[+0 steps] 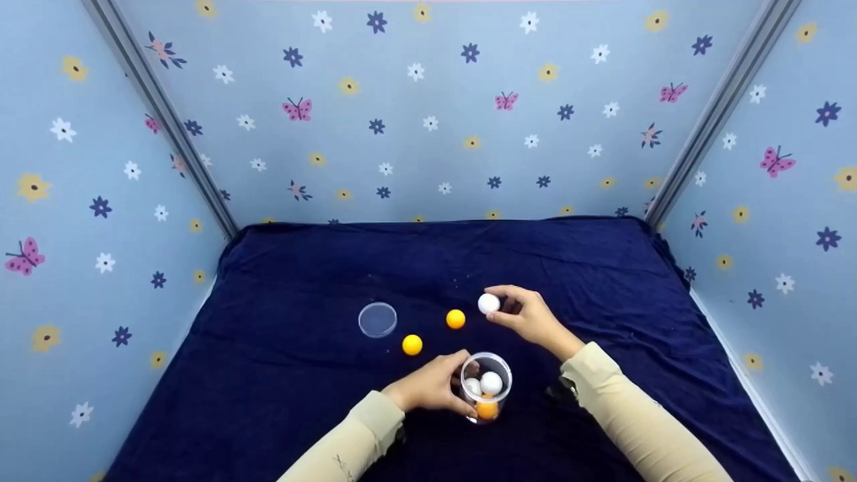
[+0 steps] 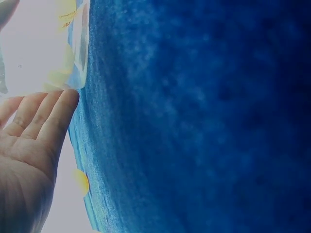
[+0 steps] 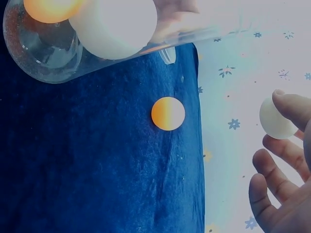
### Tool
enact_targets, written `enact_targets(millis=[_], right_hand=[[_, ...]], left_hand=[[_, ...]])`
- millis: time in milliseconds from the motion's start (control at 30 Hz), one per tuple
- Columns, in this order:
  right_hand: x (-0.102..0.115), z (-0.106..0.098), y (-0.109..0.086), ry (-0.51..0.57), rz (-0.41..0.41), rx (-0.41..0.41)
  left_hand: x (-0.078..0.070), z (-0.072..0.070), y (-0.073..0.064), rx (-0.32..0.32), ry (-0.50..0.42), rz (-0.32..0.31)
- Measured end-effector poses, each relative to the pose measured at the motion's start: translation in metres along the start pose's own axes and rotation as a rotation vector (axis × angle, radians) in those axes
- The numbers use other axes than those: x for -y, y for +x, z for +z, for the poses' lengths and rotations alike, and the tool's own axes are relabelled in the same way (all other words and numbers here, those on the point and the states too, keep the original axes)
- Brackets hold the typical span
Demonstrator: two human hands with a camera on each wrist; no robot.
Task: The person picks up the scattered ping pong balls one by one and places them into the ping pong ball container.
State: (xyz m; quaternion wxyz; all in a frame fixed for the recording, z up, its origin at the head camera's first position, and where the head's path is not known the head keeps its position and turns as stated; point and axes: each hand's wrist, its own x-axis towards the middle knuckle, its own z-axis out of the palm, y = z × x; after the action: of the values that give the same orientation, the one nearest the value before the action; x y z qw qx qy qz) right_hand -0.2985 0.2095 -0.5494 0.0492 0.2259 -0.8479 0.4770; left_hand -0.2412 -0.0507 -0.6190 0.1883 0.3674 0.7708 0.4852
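A clear plastic jar (image 1: 497,396) stands on the dark blue cloth with white balls (image 1: 491,383) and an orange ball (image 1: 487,408) inside. My left hand (image 1: 435,383) grips the jar's left side, its thumb toward the front; in the left wrist view the jar is washed out by glare. Up and to the right of the jar, my right hand (image 1: 529,316) pinches a white ball (image 1: 489,303) between thumb and fingers. The right wrist view shows this white ball (image 3: 276,119) held apart from the jar (image 3: 53,58).
Two orange balls lie on the cloth (image 1: 301,402): one orange ball (image 1: 455,318) left of the right hand, another orange ball (image 1: 412,345) above the left hand. A round clear lid (image 1: 377,320) lies flat farther left. Patterned blue walls (image 1: 428,134) enclose the back and sides.
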Motion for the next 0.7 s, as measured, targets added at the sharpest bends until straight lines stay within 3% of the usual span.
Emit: enact_targets(millis=[700], right_hand=[[0.012,-0.007,-0.01,0.015,-0.052,0.072]], left_hand=[[0.002,0.001,0.0,-0.012,0.018,0.0]])
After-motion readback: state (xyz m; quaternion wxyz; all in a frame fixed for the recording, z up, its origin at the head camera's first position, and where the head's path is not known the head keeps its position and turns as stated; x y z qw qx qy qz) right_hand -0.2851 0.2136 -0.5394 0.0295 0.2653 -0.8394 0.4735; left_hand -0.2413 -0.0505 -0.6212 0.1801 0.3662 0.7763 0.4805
